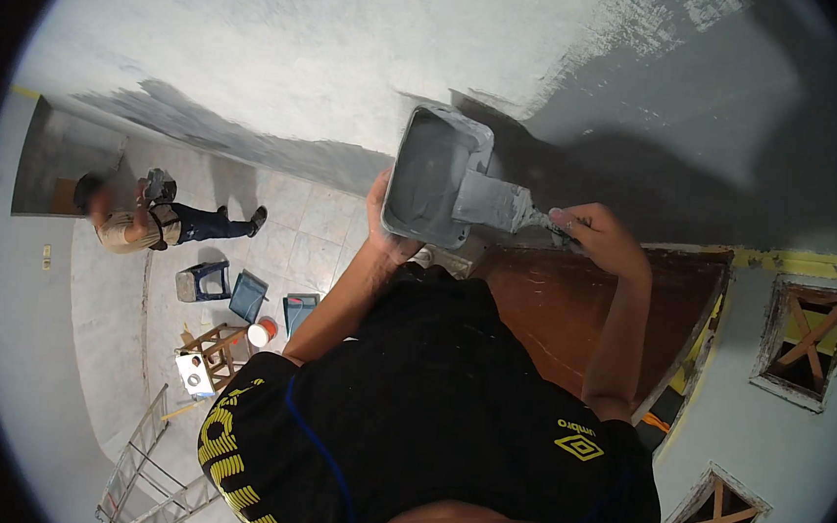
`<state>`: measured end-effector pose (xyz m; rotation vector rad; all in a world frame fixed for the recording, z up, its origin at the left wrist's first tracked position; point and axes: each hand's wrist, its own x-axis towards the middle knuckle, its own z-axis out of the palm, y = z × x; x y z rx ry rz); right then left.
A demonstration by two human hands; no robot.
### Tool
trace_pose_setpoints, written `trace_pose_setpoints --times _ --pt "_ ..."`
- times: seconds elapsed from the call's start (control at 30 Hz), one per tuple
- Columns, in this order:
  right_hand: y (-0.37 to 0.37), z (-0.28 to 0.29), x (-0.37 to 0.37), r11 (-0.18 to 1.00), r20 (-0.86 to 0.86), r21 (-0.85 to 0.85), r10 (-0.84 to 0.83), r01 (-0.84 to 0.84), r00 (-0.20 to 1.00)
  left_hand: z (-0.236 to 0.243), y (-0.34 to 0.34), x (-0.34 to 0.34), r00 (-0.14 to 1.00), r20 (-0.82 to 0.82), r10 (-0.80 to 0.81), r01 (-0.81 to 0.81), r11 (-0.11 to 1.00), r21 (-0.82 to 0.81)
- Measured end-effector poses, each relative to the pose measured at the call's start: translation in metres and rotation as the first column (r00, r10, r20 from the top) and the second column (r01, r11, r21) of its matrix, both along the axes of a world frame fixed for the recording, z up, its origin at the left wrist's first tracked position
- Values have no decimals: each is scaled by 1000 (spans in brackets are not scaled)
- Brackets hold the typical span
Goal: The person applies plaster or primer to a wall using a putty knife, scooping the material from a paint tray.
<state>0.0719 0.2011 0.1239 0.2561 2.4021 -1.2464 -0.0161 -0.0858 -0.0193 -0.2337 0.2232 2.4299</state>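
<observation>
The tray (436, 189) sits at upper centre of the frame, tipped so that its open face shows, with the left hand (390, 222) gripping its left side and lower edge. The right hand (593, 234) has its fingers closed round the handle of the spatula (492, 201), whose broad blade lies over the tray's right rim. Good handling here likely means keeping the left grip firm beneath the tray's weight, drawing the blade flat and evenly along the rim so that the load stays centred, and wiping off any excess before it drips. The tray is a rounded rectangle, its walls smeared with grey paste; the blade is flat and caked with the same, narrowing to a ridged, crusted neck. Beyond, the wall (288, 50) is pale and chalky, with smooth dark grey coating (674, 134) at upper right that breaks into ragged, streaky edges. Below it at right is a smooth, scuffed brown panel (571, 318). At left, a co-worker (131, 224) stands on glossy marbled tiles (290, 212), near a blue stool (203, 282).
</observation>
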Motion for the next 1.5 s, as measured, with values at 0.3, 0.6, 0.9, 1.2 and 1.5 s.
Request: trace_pose_setpoints --times 0.3,0.6,0.9,1.2,1.5 --pt "9 10 2 990 5 -58 -131 131 991 10 -2 -3 1000 -2 30 -30 995 94" --pt "5 30 4 986 -55 142 -80 87 995 18 -7 -1 996 64 63 -74 980 185" --pt "-49 -80 27 706 85 -584 -438 401 895 -2 -37 5 977 88 195 -200 979 43" --pt "-107 -88 36 424 141 -721 -684 548 716 -10 -42 3 974 82 213 -211 977 -32" --pt "-102 -87 43 404 21 -708 -808 579 589 -17 -33 1 986 94 136 -132 990 -46"
